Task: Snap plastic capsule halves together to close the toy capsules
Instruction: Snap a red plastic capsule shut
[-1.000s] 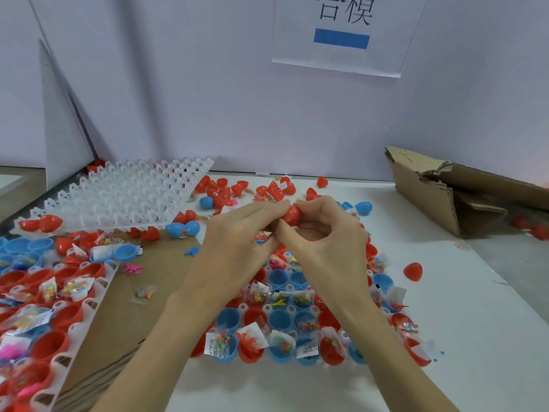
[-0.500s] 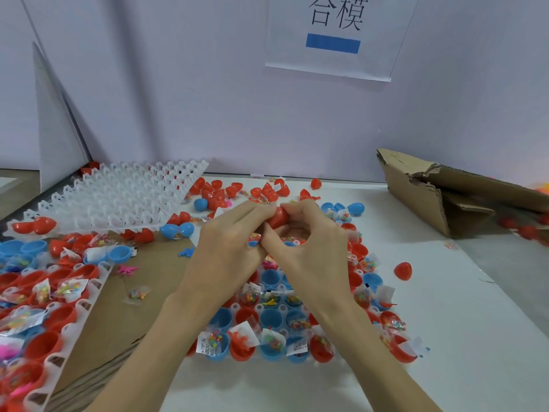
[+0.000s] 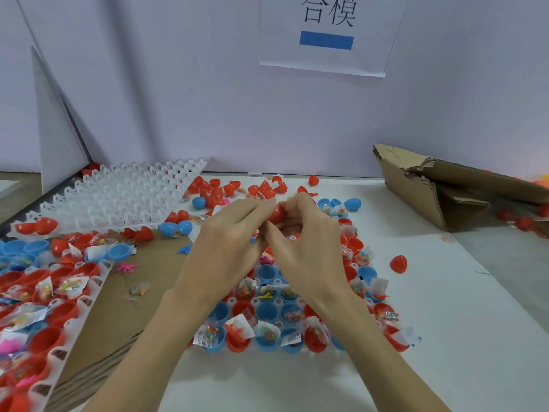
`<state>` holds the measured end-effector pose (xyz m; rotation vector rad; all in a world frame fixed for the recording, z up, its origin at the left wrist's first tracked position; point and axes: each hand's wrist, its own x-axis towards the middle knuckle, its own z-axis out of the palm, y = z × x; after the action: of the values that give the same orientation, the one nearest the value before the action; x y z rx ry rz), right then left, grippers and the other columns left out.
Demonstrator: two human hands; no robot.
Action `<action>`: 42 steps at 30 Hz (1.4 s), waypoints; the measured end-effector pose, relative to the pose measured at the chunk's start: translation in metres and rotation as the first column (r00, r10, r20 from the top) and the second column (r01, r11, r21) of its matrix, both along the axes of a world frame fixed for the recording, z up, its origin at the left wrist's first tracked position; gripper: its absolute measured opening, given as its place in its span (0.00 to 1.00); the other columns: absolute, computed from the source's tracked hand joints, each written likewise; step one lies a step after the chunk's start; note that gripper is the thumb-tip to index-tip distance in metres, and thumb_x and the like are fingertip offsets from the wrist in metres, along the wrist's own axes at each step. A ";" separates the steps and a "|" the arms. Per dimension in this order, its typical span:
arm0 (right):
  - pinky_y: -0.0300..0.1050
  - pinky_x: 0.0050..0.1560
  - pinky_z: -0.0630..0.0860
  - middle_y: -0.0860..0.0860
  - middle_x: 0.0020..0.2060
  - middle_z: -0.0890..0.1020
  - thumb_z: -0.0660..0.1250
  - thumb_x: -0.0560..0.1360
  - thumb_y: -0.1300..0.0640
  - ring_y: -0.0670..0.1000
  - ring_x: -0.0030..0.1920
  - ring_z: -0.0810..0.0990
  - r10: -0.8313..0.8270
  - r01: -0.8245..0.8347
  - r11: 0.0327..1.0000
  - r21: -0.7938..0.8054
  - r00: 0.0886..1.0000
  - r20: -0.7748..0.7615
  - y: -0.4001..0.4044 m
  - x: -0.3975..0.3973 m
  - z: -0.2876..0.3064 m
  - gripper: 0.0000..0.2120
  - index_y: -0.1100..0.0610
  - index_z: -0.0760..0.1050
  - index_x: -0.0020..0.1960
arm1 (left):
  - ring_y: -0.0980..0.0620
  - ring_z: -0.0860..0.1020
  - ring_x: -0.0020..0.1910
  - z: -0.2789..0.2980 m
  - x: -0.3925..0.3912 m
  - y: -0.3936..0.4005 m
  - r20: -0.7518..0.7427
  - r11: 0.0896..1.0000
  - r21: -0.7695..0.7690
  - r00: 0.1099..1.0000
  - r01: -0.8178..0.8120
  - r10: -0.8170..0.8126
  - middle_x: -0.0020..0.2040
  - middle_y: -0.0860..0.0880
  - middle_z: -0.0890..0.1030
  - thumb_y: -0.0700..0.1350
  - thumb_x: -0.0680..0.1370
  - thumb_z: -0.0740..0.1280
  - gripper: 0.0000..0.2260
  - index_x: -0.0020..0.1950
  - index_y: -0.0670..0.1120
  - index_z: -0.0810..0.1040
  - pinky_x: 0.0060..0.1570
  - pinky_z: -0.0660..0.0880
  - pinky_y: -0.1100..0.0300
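both hands point(image 3: 269, 233) pinch red capsule point(image 3: 277, 212) above tray point(image 3: 267, 310) | align rims, squeeze evenly until it clicks

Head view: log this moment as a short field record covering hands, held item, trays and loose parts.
left hand: pinching red plastic capsule with fingertips
right hand: pinching same capsule from other side
capsule state: seam hidden by fingers, cannot tell if snapped
filled tray of open red and blue halves: under both hands
empty white plastic grid tray: far left, raised
single red capsule: lying alone at right
torn cardboard box: far right
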<state>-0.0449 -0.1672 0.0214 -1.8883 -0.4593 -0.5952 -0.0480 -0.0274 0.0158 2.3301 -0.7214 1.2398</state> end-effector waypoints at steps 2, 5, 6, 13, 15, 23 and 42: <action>0.28 0.44 0.76 0.39 0.41 0.80 0.76 0.75 0.57 0.39 0.44 0.81 -0.019 0.019 0.999 0.026 1.000 0.017 0.002 -0.001 0.000 0.12 0.49 0.74 0.50 | 0.49 0.83 0.50 0.001 0.002 0.002 0.024 0.999 -0.043 0.999 0.028 -0.027 0.52 0.43 0.86 0.28 0.70 0.77 0.19 0.60 0.37 0.84 0.54 0.78 0.61; 0.29 0.46 0.77 0.40 0.43 0.81 0.76 0.74 0.49 0.40 0.44 0.82 -0.055 0.051 0.997 0.057 0.996 0.075 0.007 -0.003 0.003 0.13 0.50 0.75 0.53 | 0.57 0.82 0.53 0.004 0.003 0.004 -0.052 0.970 -0.235 0.995 0.066 -0.080 0.55 0.49 0.86 0.32 0.73 0.77 0.18 0.62 0.41 0.84 0.60 0.75 0.70; 0.31 0.47 0.78 0.42 0.44 0.82 0.74 0.75 0.48 0.41 0.45 0.82 -0.056 0.050 0.997 0.061 0.994 0.090 0.007 -0.002 0.004 0.13 0.51 0.75 0.55 | 0.58 0.82 0.55 0.005 0.003 0.003 -0.117 0.941 -0.330 0.985 0.079 -0.124 0.55 0.51 0.86 0.34 0.74 0.76 0.17 0.62 0.43 0.83 0.60 0.76 0.69; 0.42 0.50 0.82 0.47 0.46 0.85 0.67 0.81 0.54 0.48 0.49 0.85 0.131 -0.091 0.932 0.351 0.987 -0.092 -0.002 0.000 0.011 0.05 0.54 0.79 0.55 | 0.51 0.83 0.59 0.011 0.007 0.011 -0.305 0.670 -0.720 0.784 0.182 -0.541 0.59 0.52 0.85 0.39 0.79 0.73 0.16 0.67 0.47 0.82 0.60 0.78 0.63; 0.37 0.48 0.82 0.45 0.47 0.86 0.70 0.80 0.52 0.47 0.50 0.86 0.207 -0.113 0.901 0.419 0.961 -0.184 -0.002 0.000 0.012 0.07 0.52 0.79 0.56 | 0.48 0.82 0.59 0.011 0.007 0.013 -0.327 0.670 -0.718 0.759 0.189 -0.563 0.60 0.50 0.83 0.42 0.79 0.72 0.18 0.69 0.50 0.80 0.61 0.78 0.61; 0.38 0.52 0.81 0.50 0.53 0.87 0.70 0.78 0.56 0.50 0.55 0.86 0.535 -0.178 0.689 0.703 0.779 -0.327 -0.007 0.002 0.013 0.11 0.53 0.81 0.60 | 0.51 0.78 0.67 0.009 0.007 0.009 -0.344 0.779 -0.601 0.822 0.179 -0.454 0.66 0.57 0.80 0.40 0.78 0.75 0.26 0.75 0.51 0.74 0.65 0.77 0.57; 0.49 0.60 0.81 0.58 0.55 0.86 0.68 0.81 0.58 0.56 0.57 0.85 0.544 -0.253 0.793 0.555 0.703 -0.458 -0.018 0.008 0.016 0.15 0.61 0.76 0.66 | 0.62 0.72 0.69 0.000 0.012 0.016 -0.412 0.930 -0.358 0.881 0.078 -0.232 0.68 0.60 0.77 0.56 0.72 0.75 0.30 0.72 0.64 0.71 0.71 0.69 0.64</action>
<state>-0.0371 -0.1851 0.0376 -1.3422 -0.2699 0.2149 -0.0363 -0.0110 0.0161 2.1079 -0.4831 0.6470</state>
